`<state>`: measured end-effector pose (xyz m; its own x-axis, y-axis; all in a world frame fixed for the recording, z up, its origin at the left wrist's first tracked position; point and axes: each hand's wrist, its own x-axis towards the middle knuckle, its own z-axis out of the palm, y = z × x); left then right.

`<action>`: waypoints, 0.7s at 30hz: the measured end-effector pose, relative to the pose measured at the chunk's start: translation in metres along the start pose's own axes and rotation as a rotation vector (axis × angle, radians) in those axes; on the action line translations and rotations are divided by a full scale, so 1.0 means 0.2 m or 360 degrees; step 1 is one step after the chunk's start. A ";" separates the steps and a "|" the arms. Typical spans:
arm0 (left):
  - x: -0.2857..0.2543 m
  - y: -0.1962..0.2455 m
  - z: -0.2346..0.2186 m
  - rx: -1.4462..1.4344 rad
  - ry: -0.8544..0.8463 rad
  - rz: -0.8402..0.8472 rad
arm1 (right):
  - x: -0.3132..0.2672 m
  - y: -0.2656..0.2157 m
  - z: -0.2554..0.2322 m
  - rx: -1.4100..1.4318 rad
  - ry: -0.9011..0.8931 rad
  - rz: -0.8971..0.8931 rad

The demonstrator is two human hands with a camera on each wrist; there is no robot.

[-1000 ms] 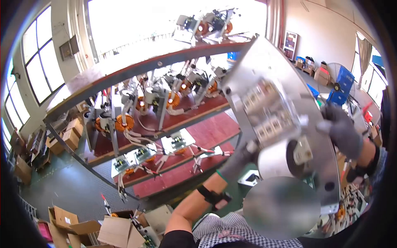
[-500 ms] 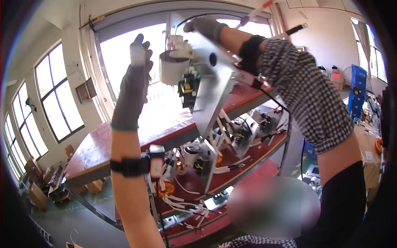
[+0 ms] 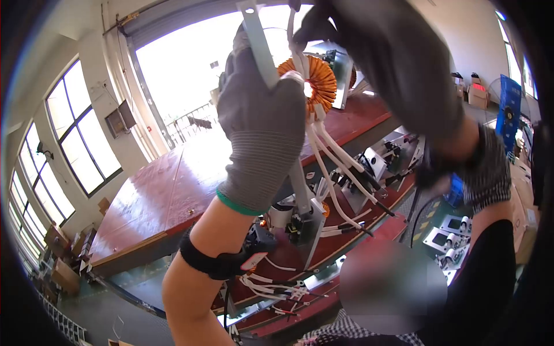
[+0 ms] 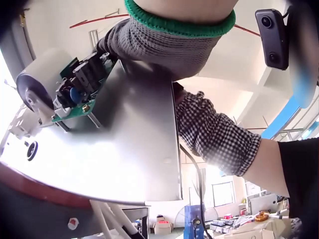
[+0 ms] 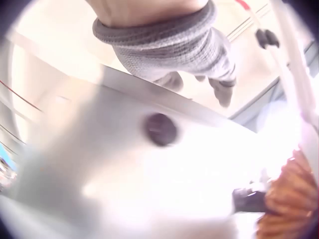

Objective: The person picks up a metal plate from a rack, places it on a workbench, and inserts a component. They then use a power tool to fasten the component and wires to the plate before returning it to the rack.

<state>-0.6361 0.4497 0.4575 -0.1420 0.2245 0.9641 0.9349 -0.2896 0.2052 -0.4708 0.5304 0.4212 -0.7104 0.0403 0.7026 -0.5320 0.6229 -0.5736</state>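
Observation:
In the head view my gloved left hand (image 3: 259, 109) grips the narrow edge of an upright metal plate (image 3: 259, 43), raised over the bench. An orange copper-wound coil (image 3: 314, 83) shows just right of it, with white cables (image 3: 332, 144) hanging below. The left wrist view shows the plate's other face (image 4: 134, 144), bearing a white cylinder (image 4: 45, 74) and a green circuit board (image 4: 82, 107). My gloved right hand (image 3: 375, 52), blurred, is beside the coil's upper cable. In the right wrist view its fingers (image 5: 172, 80) hang loosely apart past the plate's edge, holding nothing.
A long red-topped bench (image 3: 150, 202) runs beneath the hands; similar plate assemblies (image 3: 300, 230) fill its lower shelf. Another plate unit (image 3: 343, 75) stands on the bench behind the coil. Blue crates (image 3: 508, 109) and cardboard boxes (image 3: 522, 213) lie to the right.
The plate has gone from lying face-up before me to standing edge-on above the bench, its coil side now showing. My left hand, off it half a second ago, grips it; my right hand has shifted right.

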 end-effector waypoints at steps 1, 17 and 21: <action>-0.01 0.03 -0.01 -0.0064 0.0031 -0.0073 | -0.21 0.02 0.09 0.0260 -0.0189 0.0005; 0.08 -0.09 -0.04 -0.0184 -0.0026 0.0303 | -0.10 0.32 -0.09 0.1127 0.0857 0.0658; 0.28 -0.16 0.04 -0.0354 -0.0396 0.0232 | 0.26 0.41 -0.19 0.1078 0.0901 0.0722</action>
<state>-0.6706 0.4788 0.5038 0.0966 0.3775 0.9210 0.8419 -0.5246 0.1267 -0.5341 0.6127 0.4269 -0.6809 0.6417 0.3530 -0.5403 -0.1147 -0.8336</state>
